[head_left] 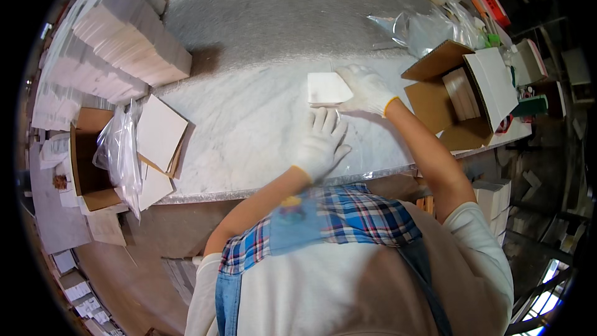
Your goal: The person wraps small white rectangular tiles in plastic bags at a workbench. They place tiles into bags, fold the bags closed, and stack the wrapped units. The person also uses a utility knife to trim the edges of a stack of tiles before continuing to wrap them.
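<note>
On the pale marble work surface (pixel 242 118) lies a small white square tile or stack of tiles (pixel 327 89). My right hand (pixel 367 90), in a white knit glove with a yellow cuff, grips it from the right and covers its right-hand corners. Just on the near side is my left hand (pixel 322 144), gloved the same way. Its fingers are stretched out and spread, with the tips close to the tile's near edge. Clear plastic film shows faintly by the left thumb. How my right fingers wrap the far side is partly hidden.
Tall stacks of white tiles (pixel 127 31) stand at left. Below them are an open cardboard box (pixel 93 155), clear plastic bags (pixel 121 155) and white card sheets (pixel 160 132). At right, another open box (pixel 429 109) holds white tiles, beside a plastic bag heap (pixel 429 31).
</note>
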Available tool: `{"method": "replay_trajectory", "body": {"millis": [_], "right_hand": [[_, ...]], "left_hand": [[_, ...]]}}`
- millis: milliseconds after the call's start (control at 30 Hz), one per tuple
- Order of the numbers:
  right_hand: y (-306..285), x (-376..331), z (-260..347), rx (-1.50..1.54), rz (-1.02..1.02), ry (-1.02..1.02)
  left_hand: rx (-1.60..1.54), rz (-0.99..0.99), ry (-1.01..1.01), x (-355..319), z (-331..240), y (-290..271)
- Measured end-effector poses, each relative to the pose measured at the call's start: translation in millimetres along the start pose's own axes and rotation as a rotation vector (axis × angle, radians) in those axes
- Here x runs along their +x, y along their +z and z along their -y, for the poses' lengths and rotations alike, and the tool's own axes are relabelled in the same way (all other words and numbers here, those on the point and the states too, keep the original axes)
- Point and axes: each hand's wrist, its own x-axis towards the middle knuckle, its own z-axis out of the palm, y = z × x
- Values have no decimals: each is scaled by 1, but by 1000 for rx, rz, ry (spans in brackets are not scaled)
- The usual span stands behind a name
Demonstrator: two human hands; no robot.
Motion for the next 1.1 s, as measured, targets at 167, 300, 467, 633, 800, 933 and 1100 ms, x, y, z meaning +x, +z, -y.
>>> {"method": "replay_trajectory", "body": {"millis": [167, 300, 467, 633, 800, 933, 1100], "right_hand": [[-2, -16, 5, -107, -157, -71], [-2, -51, 10, 154, -296, 334], [54, -126, 5, 397, -191, 742], [88, -218, 74, 682, -436, 794], [209, -297, 48, 1102, -387, 981], [171, -258, 57, 1347, -462, 814], [154, -232, 73, 1764, -301, 904]], "left_hand": [[-317, -201, -327, -5, 11, -9], [-284, -176, -561, 18, 42, -11], [-169, 193, -589, 48, 52, -25], [-255, 50, -602, 37, 68, 7], [-238, 99, -571, 43, 64, 2], [-175, 126, -587, 42, 59, -5], [-272, 117, -564, 40, 64, -8]]}}
